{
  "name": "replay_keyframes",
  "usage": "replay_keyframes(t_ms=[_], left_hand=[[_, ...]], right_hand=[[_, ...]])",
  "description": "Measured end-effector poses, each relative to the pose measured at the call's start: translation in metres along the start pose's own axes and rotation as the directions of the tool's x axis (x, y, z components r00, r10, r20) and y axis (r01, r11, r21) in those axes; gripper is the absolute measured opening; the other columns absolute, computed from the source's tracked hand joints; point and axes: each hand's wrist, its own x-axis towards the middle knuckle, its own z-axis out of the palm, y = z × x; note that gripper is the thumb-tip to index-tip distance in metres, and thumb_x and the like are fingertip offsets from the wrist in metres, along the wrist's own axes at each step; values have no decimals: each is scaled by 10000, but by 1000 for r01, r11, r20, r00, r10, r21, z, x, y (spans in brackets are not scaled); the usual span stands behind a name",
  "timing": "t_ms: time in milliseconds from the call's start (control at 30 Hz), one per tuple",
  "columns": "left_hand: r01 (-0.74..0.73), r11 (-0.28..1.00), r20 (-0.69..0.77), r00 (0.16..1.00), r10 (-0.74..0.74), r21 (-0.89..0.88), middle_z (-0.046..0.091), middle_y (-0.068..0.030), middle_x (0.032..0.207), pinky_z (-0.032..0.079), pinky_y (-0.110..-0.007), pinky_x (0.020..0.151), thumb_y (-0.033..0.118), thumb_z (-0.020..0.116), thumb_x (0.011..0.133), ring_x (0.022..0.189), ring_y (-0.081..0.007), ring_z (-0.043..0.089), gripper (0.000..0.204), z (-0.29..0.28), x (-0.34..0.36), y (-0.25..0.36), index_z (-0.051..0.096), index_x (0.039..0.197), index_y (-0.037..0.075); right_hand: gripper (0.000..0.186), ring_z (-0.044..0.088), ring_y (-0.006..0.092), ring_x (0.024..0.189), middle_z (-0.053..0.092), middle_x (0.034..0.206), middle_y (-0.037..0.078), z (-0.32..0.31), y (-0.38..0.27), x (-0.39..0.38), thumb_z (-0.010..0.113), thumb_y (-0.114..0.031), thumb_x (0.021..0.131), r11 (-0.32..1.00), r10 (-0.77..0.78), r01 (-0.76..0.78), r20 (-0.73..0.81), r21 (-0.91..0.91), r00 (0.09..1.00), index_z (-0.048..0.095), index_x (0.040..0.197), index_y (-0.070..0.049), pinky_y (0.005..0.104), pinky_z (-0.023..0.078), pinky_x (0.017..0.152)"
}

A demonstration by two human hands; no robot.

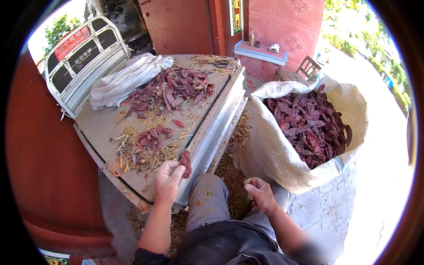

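Note:
My left hand (168,181) pinches a dark red dried chili pepper (185,164) between thumb and fingers, just off the edge of the truck bed (95,128). Above my right thigh, my right hand (260,194) is closed; small reddish bits show at its fingers, but what it holds I cannot make out. A small heap of dried chilies (153,138) lies among stems and seeds beyond my left hand. Farther back rests a larger heap of chilies (172,90). To the right, a big open white woven sack (274,154) holds many dried chilies (309,121).
Orange-handled scissors (119,165) lie near the bed's left edge, and dark-handled scissors (221,63) at its far end. A crumpled white sack (123,79) lies beside the large heap. A wooden chair (304,68) stands behind the full sack. Debris covers the ground by my legs.

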Motion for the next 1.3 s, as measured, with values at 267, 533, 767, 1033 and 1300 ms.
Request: replay_keyframes(t_ms=[267,533,767,1033,1300], left_hand=[[-19,979,308,950,-44,201,778,-114,876,578,-312,741,158,770,982,818,-147,737,197,80,-61,-69,698,1036,-17],[-105,985,505,863,20,140,722,-120,1181,563,-312,907,174,782,968,1038,-173,700,355,72,-36,-29,714,1267,-3],[130,986,574,817,-47,-105,713,-90,1183,524,-312,973,88,744,981,1116,-170,660,137,71,-41,-40,778,1091,14],[100,985,530,848,-12,-137,726,-97,1170,551,-329,912,83,704,1009,992,-156,684,122,76,-41,-26,746,1065,-16],[-623,714,398,772,495,320,756,-134,1057,585,-351,807,125,677,1028,922,-191,722,160,87,-40,-15,686,995,-31]], right_hand=[[288,582,90,824,645,885,14,42,-26,16,810,-278,944,910,-303,334,154,-246,940,702,1050,-33,321,519,755],[230,612,139,756,658,828,43,23,-43,3,769,-229,973,838,-95,293,407,-459,909,668,1024,-28,339,521,717],[239,566,68,752,607,805,-33,30,-46,0,725,-267,1035,915,-63,272,559,-298,827,647,1073,-45,277,504,700],[281,592,70,721,628,795,-11,35,-28,7,685,-334,1061,988,-98,148,579,-41,810,659,980,-66,257,505,666],[318,635,102,667,653,751,9,57,2,1,647,-350,1076,959,2,-122,425,255,905,668,935,-67,271,518,620]])
